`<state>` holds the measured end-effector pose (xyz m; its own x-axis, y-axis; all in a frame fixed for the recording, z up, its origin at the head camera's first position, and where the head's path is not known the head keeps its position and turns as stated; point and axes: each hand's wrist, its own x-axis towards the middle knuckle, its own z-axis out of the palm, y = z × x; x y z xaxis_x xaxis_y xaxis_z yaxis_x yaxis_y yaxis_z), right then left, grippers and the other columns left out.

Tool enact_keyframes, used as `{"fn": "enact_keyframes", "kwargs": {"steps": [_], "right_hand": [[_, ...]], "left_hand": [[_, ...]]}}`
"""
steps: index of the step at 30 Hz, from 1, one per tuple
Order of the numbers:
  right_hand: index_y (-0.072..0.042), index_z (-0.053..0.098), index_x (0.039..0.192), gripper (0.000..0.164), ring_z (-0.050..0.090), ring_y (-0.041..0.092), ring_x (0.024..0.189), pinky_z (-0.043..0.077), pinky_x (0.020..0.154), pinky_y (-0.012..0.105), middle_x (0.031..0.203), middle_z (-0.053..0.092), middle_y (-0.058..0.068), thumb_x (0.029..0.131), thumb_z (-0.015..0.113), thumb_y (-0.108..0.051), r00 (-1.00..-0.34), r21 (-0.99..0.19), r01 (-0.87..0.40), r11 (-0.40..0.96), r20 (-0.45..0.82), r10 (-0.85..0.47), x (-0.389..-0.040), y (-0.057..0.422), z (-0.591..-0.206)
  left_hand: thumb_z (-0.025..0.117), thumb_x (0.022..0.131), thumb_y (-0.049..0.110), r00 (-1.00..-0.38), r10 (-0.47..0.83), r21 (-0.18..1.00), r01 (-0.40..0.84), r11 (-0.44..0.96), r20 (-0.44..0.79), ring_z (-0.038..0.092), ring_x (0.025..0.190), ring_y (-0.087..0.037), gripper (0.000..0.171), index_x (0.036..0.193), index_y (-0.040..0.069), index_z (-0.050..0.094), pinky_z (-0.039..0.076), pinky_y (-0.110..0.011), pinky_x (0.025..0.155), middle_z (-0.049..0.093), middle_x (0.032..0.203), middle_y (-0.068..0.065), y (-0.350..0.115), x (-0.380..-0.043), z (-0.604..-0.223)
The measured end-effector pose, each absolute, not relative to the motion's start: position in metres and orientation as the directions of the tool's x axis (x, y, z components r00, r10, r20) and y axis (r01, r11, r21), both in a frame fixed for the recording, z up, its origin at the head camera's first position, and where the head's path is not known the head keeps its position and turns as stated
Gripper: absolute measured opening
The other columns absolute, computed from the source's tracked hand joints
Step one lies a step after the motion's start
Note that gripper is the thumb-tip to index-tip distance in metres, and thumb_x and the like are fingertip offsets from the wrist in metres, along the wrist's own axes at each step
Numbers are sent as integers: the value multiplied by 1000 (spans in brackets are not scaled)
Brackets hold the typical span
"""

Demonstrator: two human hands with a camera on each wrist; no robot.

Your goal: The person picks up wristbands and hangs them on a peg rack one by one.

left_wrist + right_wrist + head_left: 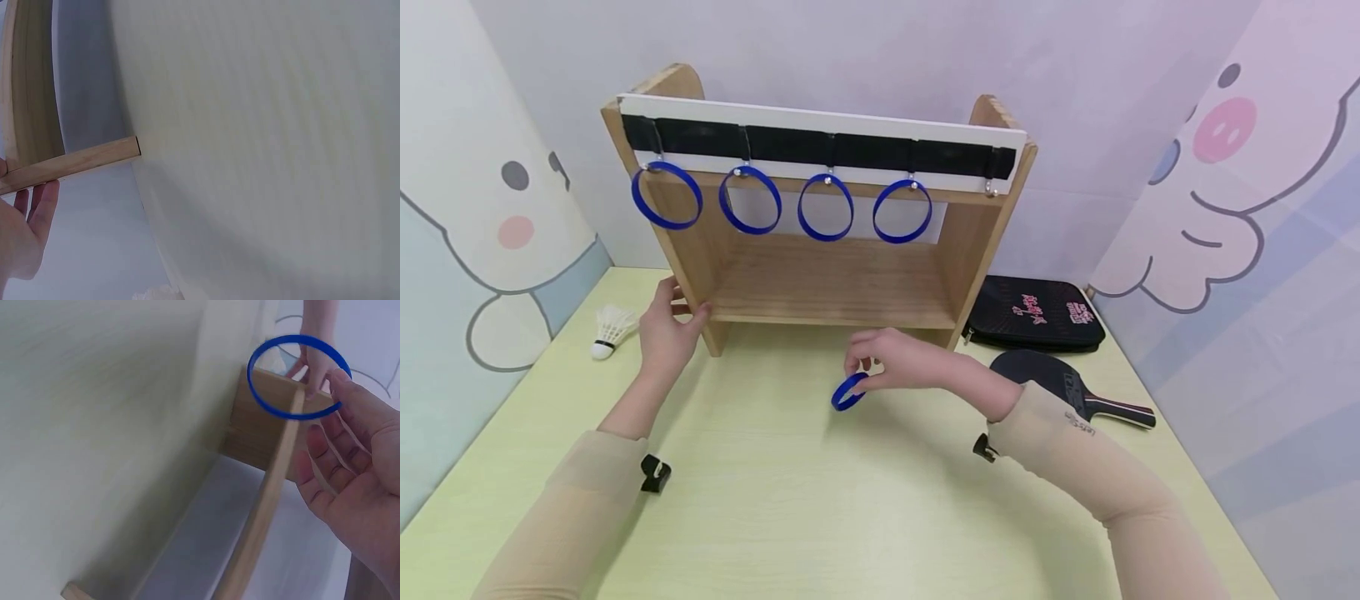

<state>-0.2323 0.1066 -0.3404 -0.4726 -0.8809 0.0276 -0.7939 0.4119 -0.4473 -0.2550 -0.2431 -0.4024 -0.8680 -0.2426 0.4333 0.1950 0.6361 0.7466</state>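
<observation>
A wooden shelf (827, 283) stands on the table, with a white board (820, 112) with a black strip across its top front. Several blue rings (673, 225) hang from small hooks along this board; the rightmost hook (991, 190) holds no ring. My left hand (668, 329) grips the shelf's left side panel low down, its fingers (45, 209) behind the panel in the left wrist view. In front of the shelf, my right hand (898, 360) pinches another blue ring (300, 416) between thumb and index finger, the other fingers loosely bent.
Left of the shelf lies a shuttlecock (613, 329). On the right, a black zipped case (1037, 312) lies against the back wall, with a table tennis paddle (1037, 367) before it, partly behind my right forearm. Cartoon-printed cloth walls surround the pale table (790, 517).
</observation>
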Motion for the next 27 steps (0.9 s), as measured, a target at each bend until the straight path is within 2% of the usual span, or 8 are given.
{"fn": "enact_keyframes", "kwargs": {"steps": [7,14,19,22,27], "right_hand": [[-16,67,93,14,59,12,82,52,73,25,87,63,-11,82,74,-21,-466,-425,-818,388,94,-880,-229,122,-320],[-13,69,98,20,60,7,83,54,75,26,92,66,-5,82,74,-25,-528,-469,-779,417,132,-839,-224,139,-295],[-12,68,99,22,63,5,84,55,74,27,93,67,-4,81,74,-22,-556,-489,-774,403,219,-802,-221,151,-278],[-11,69,98,20,63,4,80,55,70,25,91,67,-4,80,75,-18,-547,-466,-801,377,310,-778,-219,160,-269],[-8,69,96,20,60,6,75,53,64,26,88,68,-3,77,76,-6,-486,-404,-861,310,471,-736,-218,177,-254]], "left_hand": [[62,89,17,-866,-235,745,207,634,441,62,97,-36,48,132,6,44,38,-4,62,58,122,-21,-243,-255,-402],[62,89,18,-870,-241,748,193,635,429,62,98,-35,49,133,7,44,38,-6,62,57,123,-21,-244,-255,-403],[62,89,18,-871,-246,749,187,635,425,62,98,-36,49,133,7,44,38,-6,62,58,123,-22,-244,-254,-403],[62,89,17,-872,-246,752,188,632,424,62,98,-36,49,133,6,44,38,-6,62,57,123,-22,-244,-253,-401],[61,89,17,-874,-243,754,186,630,420,62,98,-36,49,133,6,43,38,-5,62,57,123,-22,-242,-253,-400]]}}
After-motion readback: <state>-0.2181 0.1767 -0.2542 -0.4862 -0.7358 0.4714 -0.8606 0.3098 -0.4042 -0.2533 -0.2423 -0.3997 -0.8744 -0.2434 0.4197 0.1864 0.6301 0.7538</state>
